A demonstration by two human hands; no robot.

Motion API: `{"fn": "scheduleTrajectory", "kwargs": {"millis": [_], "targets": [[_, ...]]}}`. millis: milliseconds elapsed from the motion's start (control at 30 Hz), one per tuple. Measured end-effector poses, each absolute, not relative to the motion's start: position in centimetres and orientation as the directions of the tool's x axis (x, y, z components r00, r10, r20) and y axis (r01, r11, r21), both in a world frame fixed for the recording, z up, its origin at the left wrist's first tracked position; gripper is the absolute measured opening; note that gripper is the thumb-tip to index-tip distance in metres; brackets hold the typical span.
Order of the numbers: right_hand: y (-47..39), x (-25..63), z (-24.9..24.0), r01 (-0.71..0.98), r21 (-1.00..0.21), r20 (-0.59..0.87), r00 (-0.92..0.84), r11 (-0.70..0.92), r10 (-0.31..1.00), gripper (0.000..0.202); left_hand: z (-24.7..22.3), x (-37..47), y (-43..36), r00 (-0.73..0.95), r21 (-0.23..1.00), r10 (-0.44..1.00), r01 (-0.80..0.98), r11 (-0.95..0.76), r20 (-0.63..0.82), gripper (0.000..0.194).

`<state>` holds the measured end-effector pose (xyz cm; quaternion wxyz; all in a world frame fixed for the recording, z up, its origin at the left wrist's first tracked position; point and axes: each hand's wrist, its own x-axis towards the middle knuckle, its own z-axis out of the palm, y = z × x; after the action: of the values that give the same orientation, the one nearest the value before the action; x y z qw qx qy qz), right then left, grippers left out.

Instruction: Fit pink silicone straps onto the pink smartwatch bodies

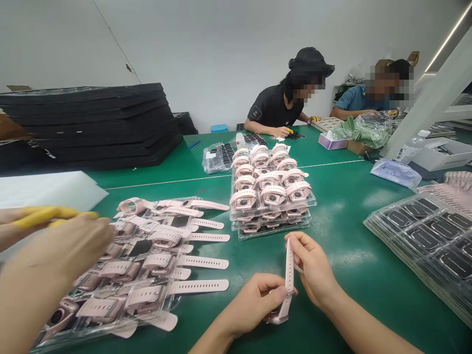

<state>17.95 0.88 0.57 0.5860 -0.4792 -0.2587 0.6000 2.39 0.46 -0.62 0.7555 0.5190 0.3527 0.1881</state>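
Observation:
A pink smartwatch is between my hands over the near part of the green table. My left hand is closed around the watch's lower part, the thumb pressing on the strap near its buckle. Most of the watch case is hidden by those fingers. With the fingertips of my right hand I pinch the upper end of the perforated strap, which stands up. Beyond my hands is a stack of clear trays filled with pink watches. To the left, another clear tray holds several pink watches, some straps sticking out over its right side.
A co-worker's blurred hands, with yellow finger covers, are over the left tray. At right lie stacked trays of black watch faces beside pink straps. Black trays are piled at back left. Two people work across the table.

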Motion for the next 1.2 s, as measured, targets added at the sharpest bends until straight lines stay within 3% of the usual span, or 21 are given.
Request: {"fn": "scheduleTrajectory", "kwargs": {"millis": [100, 200, 267, 367, 433, 567, 700, 800, 1067, 1133, 1200], "targets": [[0.9, 18.1, 0.2, -0.42, -0.894, -0.24, 0.154, -0.156, 0.958, 0.042, -0.6, 2.4, 0.4, 0.654, 0.921, 0.676, 0.088, 0.379, -0.34, 0.052], [0.6, 18.3, 0.0, -0.226, -0.97, -0.125, 0.14, -0.091, 0.982, 0.037, -1.0, 2.4, 0.6, 0.536, 0.963, 0.801, 0.118, 0.242, -0.267, 0.042], [0.3, 18.3, -0.1, -0.007, -0.998, -0.06, 0.073, -0.06, 0.996, 0.035, -1.5, 2.1, 0.9, 0.402, 0.969, 0.912, 0.248, -0.022, -0.082, 0.034], [-0.1, 17.9, -0.4, 0.202, -0.977, -0.09, -0.1, -0.069, 0.991, 0.023, -2.0, 1.5, 1.2, 0.33, 0.832, 0.919, 0.43, -0.351, 0.217, 0.023], [-0.1, 17.6, -0.9, 0.193, -0.975, -0.132, -0.122, -0.107, 0.984, 0.031, -2.3, 1.2, 1.2, 0.357, 0.783, 0.887, 0.443, -0.437, 0.294, 0.026], [0.5, 17.5, -1.8, -0.008, -0.973, -0.231, -0.005, -0.231, 0.973, 0.048, -2.4, 1.0, 1.0, 0.383, 0.708, 0.826, 0.436, -0.556, 0.413, 0.03], [0.7, 17.3, -1.2, -0.27, -0.923, -0.278, -0.029, -0.276, 0.96, 0.053, -2.6, 1.0, 0.9, 0.403, 0.599, 0.739, 0.433, -0.673, 0.539, 0.027], [0.5, 17.2, -0.7, -0.358, -0.89, -0.285, -0.044, -0.282, 0.957, 0.051, -2.7, 0.9, 1.0, 0.414, 0.515, 0.688, 0.461, -0.723, 0.596, 0.033], [0.2, 17.3, -1.6, -0.16, -0.979, -0.137, 0.049, -0.128, 0.989, 0.046, -2.1, 0.9, 1.1, 0.48, 0.372, 0.625, 0.522, -0.768, 0.616, 0.026], [0.1, 17.3, -1.7, -0.123, -0.985, -0.126, 0.051, -0.119, 0.991, 0.044, -2.1, 0.9, 1.1, 0.486, 0.386, 0.636, 0.521, -0.762, 0.6, 0.025], [0.0, 17.4, -1.6, -0.035, -0.996, -0.088, 0.008, -0.088, 0.996, 0.042, -2.1, 1.0, 0.9, 0.456, 0.475, 0.679, 0.49, -0.731, 0.575, 0.025]]}}
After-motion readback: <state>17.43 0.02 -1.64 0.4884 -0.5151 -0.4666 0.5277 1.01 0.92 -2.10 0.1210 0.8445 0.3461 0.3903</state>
